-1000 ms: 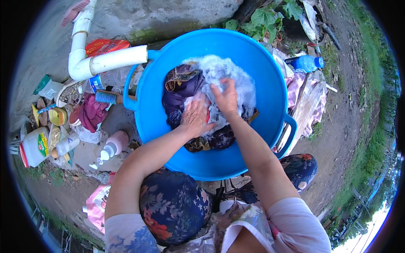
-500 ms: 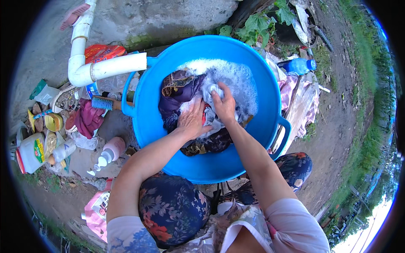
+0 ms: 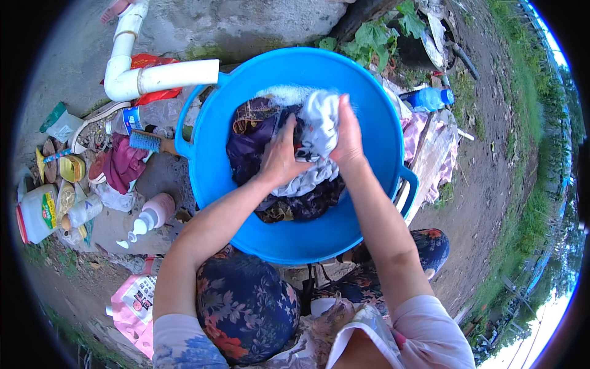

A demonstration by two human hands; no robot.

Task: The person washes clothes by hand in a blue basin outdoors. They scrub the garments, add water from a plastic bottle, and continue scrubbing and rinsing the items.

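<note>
Your left hand (image 3: 279,154) presses flat, fingers spread, on the white cloth (image 3: 319,123) near the middle of the blue basin (image 3: 215,178). Your right hand (image 3: 347,138) is clamped on the same cloth at about one o'clock of the left, bunching it up. Dark clothes (image 3: 246,147) lie under and at nine o'clock of it, with suds (image 3: 286,95) at twelve. Risks, as I judge them: scrub too hard toward the rim and soapy water slops over onto your knees; drag the cloth and the dark clothes may tangle in. The brush (image 3: 144,141) lies outside at nine o'clock, an awkward reach.
</note>
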